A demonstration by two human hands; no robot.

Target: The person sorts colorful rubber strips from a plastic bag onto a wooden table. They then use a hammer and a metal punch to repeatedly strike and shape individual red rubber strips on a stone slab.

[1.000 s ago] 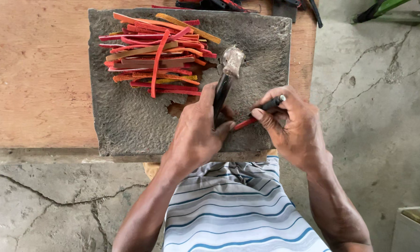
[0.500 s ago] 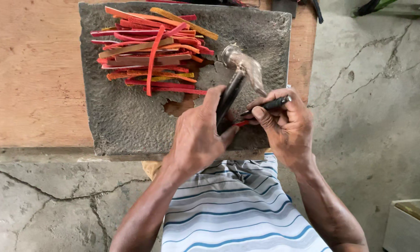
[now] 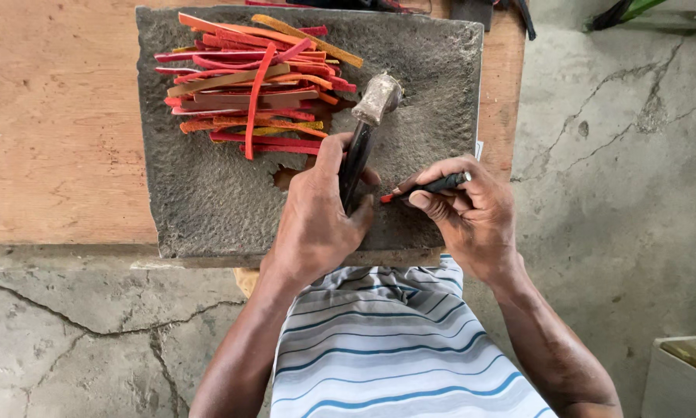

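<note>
left hand (image 3: 317,220) has a closed grip round the dark handle of a grey metal-headed hammer (image 3: 365,128), head raised over the rough grey stone slab (image 3: 208,201) on the wooden worktop (image 3: 54,116). right hand (image 3: 471,213) pinches a thin dark punch w/ red tip (image 3: 425,187) low on the slab, nr the hammer hand. pile of red & orange strips (image 3: 247,85) lies further back. best to keep punch steady, fingers clear, strike square.

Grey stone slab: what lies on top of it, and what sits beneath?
On the stone slab lies a pile of red and orange strips. Under it, a wooden table shows; the wood directly beneath is covered.
</note>
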